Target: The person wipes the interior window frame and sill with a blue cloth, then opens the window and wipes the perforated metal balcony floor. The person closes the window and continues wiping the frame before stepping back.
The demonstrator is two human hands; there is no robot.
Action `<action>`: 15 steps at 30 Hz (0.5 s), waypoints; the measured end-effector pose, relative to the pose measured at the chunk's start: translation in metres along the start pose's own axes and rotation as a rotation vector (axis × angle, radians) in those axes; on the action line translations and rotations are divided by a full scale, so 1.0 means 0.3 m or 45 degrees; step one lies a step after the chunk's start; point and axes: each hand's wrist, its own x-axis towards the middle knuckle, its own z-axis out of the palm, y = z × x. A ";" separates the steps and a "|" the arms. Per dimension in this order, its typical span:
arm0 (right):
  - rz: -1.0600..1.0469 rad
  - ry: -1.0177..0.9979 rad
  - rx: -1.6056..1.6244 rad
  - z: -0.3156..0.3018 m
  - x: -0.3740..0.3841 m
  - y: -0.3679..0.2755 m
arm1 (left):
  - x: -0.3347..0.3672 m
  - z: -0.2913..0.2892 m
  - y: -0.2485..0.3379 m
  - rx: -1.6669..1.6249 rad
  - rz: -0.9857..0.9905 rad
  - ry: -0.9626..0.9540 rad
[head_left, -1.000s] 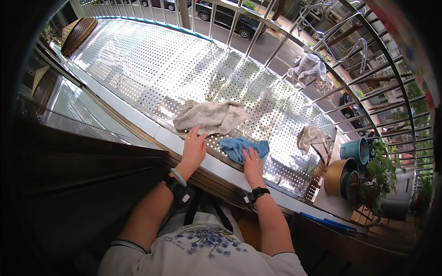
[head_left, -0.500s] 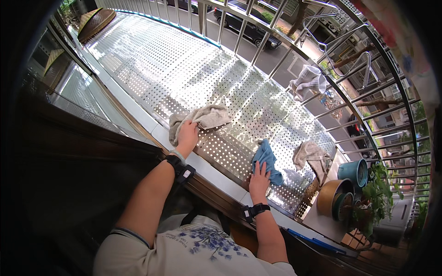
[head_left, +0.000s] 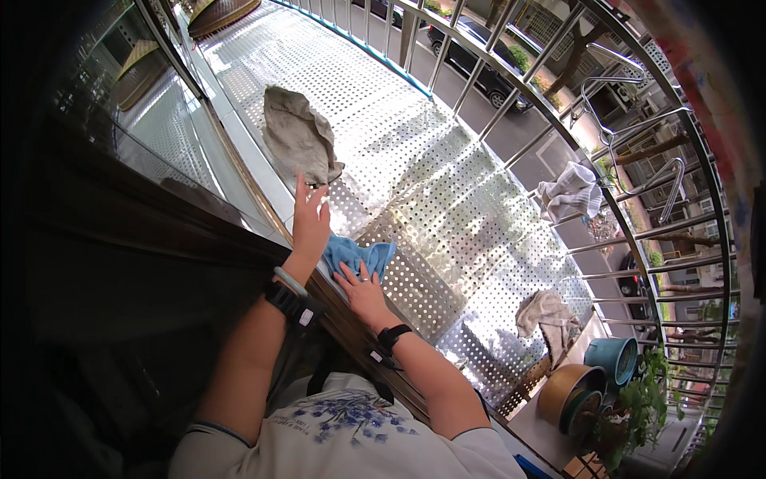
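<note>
Blue fabric lies bunched near the sheet's near edge: the blue cloth point(head_left: 353, 249), just right of the left hand point(head_left: 309, 227) and under the right hand point(head_left: 367, 299). The right hand is palm down with its fingers apart, laid over the near side of that cloth; whether any fold is pinched underneath, I cannot tell. The left hand is wide, fingers spread and holding nothing visible, its longest fingertip at the near end of a grey cloth point(head_left: 299, 132) – touching it or just above, I cannot tell.

Beneath both cloths runs a perforated metal sheet point(head_left: 447, 207), bright and streaky. Wiping looks partway along, I judge: a cloth is under the hand, yet the glare hides which stretches are done and which are left. The grey cloth lies loose farther left, and a crumpled beige cloth point(head_left: 546, 313) lies toward the right end; neither is in a hand, and nothing has been cleared away.

Farther right stand a teal pot point(head_left: 610, 363), a brown pot point(head_left: 562, 391) and a leafy plant point(head_left: 650, 391). A metal railing point(head_left: 487, 60) bounds the far side, with white socks point(head_left: 570, 191) hanging there – and a woven hat point(head_left: 223, 14) sits at the far left.
</note>
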 end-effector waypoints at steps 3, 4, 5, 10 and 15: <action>-0.032 0.071 -0.043 -0.011 0.081 0.071 | -0.204 -0.028 -0.036 0.256 -0.076 -0.227; 0.056 0.062 -0.009 -0.024 0.086 0.121 | -0.266 -0.038 -0.053 0.254 -0.080 -0.304; 0.137 0.076 -0.026 -0.039 0.079 0.179 | -0.314 -0.047 -0.075 0.358 -0.028 -0.388; 0.672 0.286 -0.135 -0.136 -0.108 0.490 | -0.436 -0.032 -0.147 0.508 0.057 -0.616; 1.222 0.336 -0.216 -0.201 -0.321 0.628 | -0.436 -0.007 -0.164 0.610 0.126 -0.576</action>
